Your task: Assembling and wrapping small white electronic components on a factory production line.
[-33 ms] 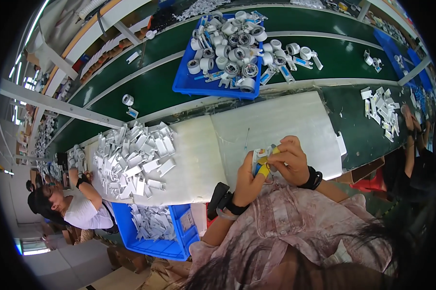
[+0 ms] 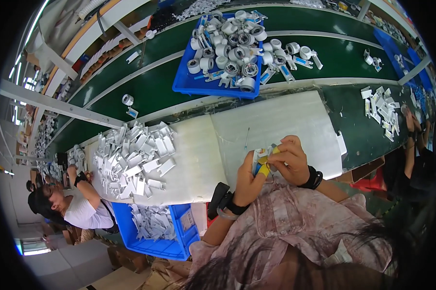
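Entry, left to right.

1. Co-worker [image 2: 82, 212], lower left: white top, one arm stretched to the edge of the heap of parts.
2. Blue bin [image 2: 172, 249], under the near edge of the bench: partly full of loose white plastic pieces.
3. Heap of white plastic parts [image 2: 131, 159]: flat, angular pieces lying loose on the white mat [image 2: 295, 116], in no container.
4. Blue tray [image 2: 189, 84], on the green belt [image 2: 150, 92] beyond the mat: piled with white rolls and small blue-and-white pieces. Several have spilled over its right rim onto the belt.
5. Left hand [image 2: 249, 181]: black band at the wrist, fingers and thumb closed on the lower end of the small piece.
6. Small white piece [image 2: 262, 162]: blue and yellow details, held up over the near edge of the mat between both hands. Its exact shape is too small to tell.
7. Right hand [image 2: 290, 159]: black wrist band, fingers curled together and pinched on the top of the same piece.
8. Scattered white parts [image 2: 382, 108], far right on the green surface: loose, uncontained.

Change: none to note against the earlier picture. Both hands stay clamped on the piece in the same place, so the work on it appears mid-step, and the bin and tray contents stand unaltered.
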Available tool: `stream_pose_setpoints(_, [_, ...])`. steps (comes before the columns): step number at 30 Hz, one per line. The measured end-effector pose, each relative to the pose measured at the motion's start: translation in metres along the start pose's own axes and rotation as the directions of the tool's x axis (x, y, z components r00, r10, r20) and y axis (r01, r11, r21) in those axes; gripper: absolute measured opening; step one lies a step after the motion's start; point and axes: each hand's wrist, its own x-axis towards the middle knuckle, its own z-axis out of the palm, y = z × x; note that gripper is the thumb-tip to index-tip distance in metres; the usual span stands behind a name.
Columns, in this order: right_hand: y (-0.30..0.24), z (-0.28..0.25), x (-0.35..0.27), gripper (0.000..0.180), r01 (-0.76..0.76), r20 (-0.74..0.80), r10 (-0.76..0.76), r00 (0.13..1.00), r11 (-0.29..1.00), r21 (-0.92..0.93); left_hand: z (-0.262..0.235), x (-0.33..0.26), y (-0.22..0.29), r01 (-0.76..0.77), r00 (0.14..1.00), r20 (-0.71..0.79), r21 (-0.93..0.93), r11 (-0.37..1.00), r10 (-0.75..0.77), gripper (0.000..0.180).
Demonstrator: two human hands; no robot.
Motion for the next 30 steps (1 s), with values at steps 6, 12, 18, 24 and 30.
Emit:
stream_pose_setpoints(6, [-0.001,0.001,0.0,0.021,0.012,0.006,-0.011,1.0,0.999,-0.041,-0.001,-0.002,-0.002,-0.066,0.998,0.011,0.064,0.996,0.066,0.038])
stream_pose_setpoints(12, [-0.003,0.0,0.004,0.021,0.032,0.017,-0.031,0.999,0.998,-0.052,0.004,-0.003,-0.006,-0.095,0.995,-0.037,-0.006,0.995,0.095,0.033])
stream_pose_setpoints(18, [-0.003,0.001,0.005,0.022,0.043,0.025,-0.041,0.999,0.997,-0.057,0.003,-0.003,-0.015,-0.083,0.993,-0.082,0.036,0.996,0.086,0.034])
stream_pose_setpoints(24, [0.007,-0.002,0.007,0.021,0.062,0.064,-0.059,0.996,0.997,-0.037,0.001,-0.001,-0.016,-0.093,0.993,-0.07,0.074,0.993,0.098,0.035])
stream_pose_setpoints(30, [0.013,-0.005,0.01,0.018,0.079,0.1,-0.078,0.992,0.997,0.0,0.001,0.0,-0.017,-0.018,1.0,-0.027,-0.033,0.999,0.017,0.039])
